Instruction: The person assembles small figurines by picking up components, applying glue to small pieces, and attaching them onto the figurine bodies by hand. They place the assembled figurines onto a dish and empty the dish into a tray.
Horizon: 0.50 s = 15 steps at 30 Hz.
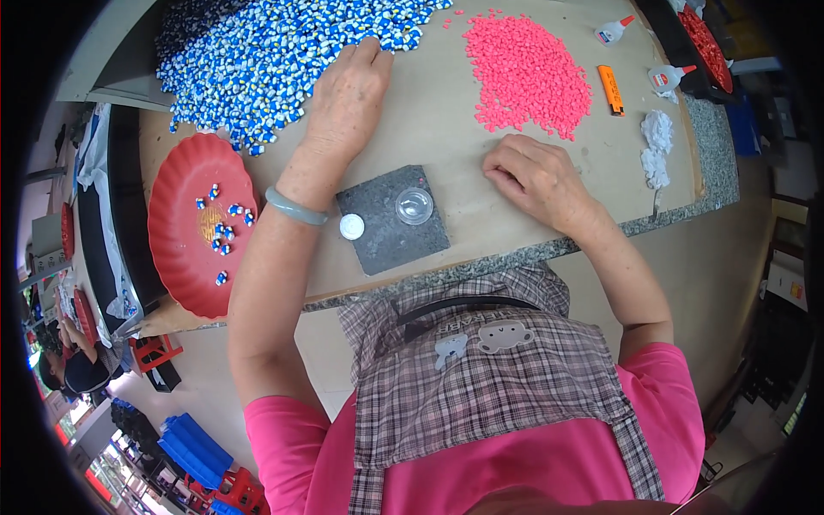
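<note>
Plaid apron (489,378): nearest, before the table edge.

Grey slab (382,245): near centre, roughly square, set slightly askew. White disc (352,227): at its left edge. Clear round dish (414,206): on its right part.

Red scalloped plate (176,249): left, oval, long axis near to far; several loose blue-and-white pieces inside.

Right hand (536,180): right of the slab, at the near side of the pink heap, fingers pointing left; partly closed, fingers curled under. Whether it pinches anything cannot be told.

Crumpled white tissue (656,150): right.

Left hand (354,94): farther off, pointing away and slightly right, pale bangle (296,206) on the wrist. Fingers close together and bent, tips at the near right edge of the blue-and-white heap; contents of the grip hidden.

Orange lighter (610,89): right, long axis near to far, dark end near.

Two glue bottles (611,33): far right, red tips aimed rightward.

Pink heap (525,69): far, right of centre; spread runs from far left to near right.

Blue-and-white heap (257,73): far left, small pieces pointing every way, no common axis. Dark pieces (178,39): its left side.
</note>
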Motion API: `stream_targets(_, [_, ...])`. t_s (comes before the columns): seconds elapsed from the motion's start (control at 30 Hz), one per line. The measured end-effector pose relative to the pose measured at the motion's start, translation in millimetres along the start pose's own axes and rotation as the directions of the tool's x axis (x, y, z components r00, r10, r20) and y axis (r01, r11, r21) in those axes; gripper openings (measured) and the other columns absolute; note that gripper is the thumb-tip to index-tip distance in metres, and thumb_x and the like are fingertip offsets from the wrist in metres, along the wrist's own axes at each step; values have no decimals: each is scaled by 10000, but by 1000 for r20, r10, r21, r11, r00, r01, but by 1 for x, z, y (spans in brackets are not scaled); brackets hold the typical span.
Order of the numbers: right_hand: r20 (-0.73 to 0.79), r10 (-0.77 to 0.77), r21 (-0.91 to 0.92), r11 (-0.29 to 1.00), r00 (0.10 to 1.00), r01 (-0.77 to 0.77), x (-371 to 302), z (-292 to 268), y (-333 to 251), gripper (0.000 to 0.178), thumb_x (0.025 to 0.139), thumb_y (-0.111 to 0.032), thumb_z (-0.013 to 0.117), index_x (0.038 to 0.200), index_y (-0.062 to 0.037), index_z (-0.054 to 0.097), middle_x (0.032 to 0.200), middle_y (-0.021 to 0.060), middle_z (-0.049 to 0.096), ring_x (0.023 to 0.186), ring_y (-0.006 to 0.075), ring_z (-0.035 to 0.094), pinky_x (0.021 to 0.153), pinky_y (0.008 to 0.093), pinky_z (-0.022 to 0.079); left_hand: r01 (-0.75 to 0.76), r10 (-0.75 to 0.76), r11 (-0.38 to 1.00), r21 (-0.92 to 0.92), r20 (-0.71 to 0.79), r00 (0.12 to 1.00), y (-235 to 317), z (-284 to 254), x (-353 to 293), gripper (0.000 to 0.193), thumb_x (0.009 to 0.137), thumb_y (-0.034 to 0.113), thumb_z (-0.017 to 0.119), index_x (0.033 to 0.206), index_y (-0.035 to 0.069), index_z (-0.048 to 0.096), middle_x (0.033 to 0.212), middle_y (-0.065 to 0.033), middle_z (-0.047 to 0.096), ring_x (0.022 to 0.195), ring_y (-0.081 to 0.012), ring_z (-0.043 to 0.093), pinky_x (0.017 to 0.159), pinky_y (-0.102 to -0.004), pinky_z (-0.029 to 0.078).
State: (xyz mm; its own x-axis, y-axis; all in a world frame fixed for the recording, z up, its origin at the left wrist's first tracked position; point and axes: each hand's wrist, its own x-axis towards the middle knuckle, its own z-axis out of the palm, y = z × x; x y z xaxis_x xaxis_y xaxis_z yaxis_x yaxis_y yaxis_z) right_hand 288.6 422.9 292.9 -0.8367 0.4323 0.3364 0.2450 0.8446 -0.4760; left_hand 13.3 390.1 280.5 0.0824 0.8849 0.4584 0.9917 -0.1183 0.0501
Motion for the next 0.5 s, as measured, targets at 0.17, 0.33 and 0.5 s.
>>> stream_targets(0.17, [122,17,22,1000,992,-20,3,-7,-1,117,776,1,686,875,-23,627,817,75,605,716,228,622,627,338,510,-61,59,996,62,29,998,-2,-3,-3,189,745,-27,601,931,3,616,958,-118,578,915,-265,616,743,-369,546])
stream_targets(0.33, [160,27,42,999,987,-34,2,-8,-1,110,802,-66,681,907,-58,648,836,67,609,769,257,634,641,378,519,-52,51,994,95,17,999,-3,-1,-5,174,807,15,598,973,48,642,933,-101,587,888,-270,631,731,-387,538])
stream_targets(0.5, [166,-42,-23,999,985,46,4,-8,-4,110,803,-46,669,900,-41,618,832,80,593,760,260,626,638,368,510,-8,6,996,94,19,1000,-5,-9,-12,157,805,16,607,944,57,669,923,-101,590,823,-274,647,705,-390,546])
